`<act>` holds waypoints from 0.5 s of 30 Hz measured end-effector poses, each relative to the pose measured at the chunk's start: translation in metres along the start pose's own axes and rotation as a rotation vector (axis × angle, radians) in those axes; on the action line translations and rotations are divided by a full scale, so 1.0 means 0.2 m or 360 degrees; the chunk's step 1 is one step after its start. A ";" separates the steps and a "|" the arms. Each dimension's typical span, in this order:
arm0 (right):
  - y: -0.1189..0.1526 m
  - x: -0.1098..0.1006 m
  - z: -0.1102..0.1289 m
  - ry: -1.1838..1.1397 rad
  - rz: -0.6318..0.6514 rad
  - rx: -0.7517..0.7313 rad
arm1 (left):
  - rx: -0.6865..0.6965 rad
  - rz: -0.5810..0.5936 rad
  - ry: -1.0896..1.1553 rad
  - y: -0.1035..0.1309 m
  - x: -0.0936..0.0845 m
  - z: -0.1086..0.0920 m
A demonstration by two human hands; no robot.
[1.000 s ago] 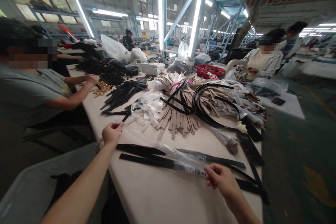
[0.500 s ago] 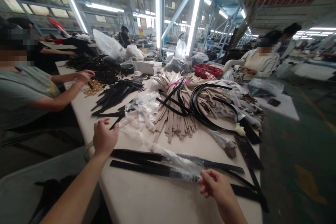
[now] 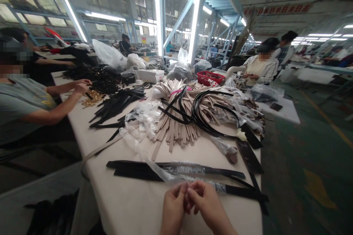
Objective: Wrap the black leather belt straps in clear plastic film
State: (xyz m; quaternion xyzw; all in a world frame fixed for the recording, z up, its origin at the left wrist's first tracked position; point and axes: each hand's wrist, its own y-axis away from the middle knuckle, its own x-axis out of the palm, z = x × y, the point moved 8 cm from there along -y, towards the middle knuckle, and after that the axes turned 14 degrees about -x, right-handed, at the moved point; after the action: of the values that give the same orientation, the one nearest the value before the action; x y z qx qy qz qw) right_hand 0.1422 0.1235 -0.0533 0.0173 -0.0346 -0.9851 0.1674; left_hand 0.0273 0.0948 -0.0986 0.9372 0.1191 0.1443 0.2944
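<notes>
Near the table's front, my left hand (image 3: 173, 202) and my right hand (image 3: 206, 201) meet with fingertips pinched together. Both are closed on the end of a thin clear plastic film (image 3: 156, 169), which trails back toward a crumpled heap of plastic. What lies between the fingertips is mostly hidden. Just beyond my hands lie long flat black straps (image 3: 132, 170), bundled in places with clear plastic wrap (image 3: 190, 169). Parts of the nearer bundle are covered by my hands.
A fanned pile of beige strips (image 3: 176, 132) stands mid-table, with coiled black straps (image 3: 197, 112) on it. Black strips (image 3: 118, 104), a white box (image 3: 150, 75) and a red basket (image 3: 211, 78) sit farther back. A co-worker's hands (image 3: 82, 86) work at the left near gold-coloured pieces (image 3: 92, 98).
My left hand has come from the table's left side to meet my right hand. My right hand has shifted left and nearer, still with the film. The view has turned slightly right.
</notes>
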 end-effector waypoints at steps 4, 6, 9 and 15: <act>-0.33 -0.43 0.31 0.1261 -0.0224 -0.0447 | 0.0052 -0.0094 -0.0101 0.02 -0.08 0.04; -0.54 -0.61 0.40 0.1702 -0.0345 -0.0432 | 0.0076 -0.0065 -0.0089 0.03 -0.08 0.05; -0.78 -0.72 0.42 0.1878 -0.0326 -0.0396 | 0.0141 -0.0017 -0.0012 0.04 -0.07 0.03; -0.90 -0.67 0.41 0.2016 -0.0200 -0.0409 | 0.0208 0.0109 0.0146 0.04 -0.06 0.02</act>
State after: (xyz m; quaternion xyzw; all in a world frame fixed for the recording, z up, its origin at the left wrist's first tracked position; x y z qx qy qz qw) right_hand 0.2053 0.3417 0.0182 0.5768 0.1900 -0.7884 0.0981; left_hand 0.0182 0.0833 -0.0994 0.9504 0.1094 0.1890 0.2217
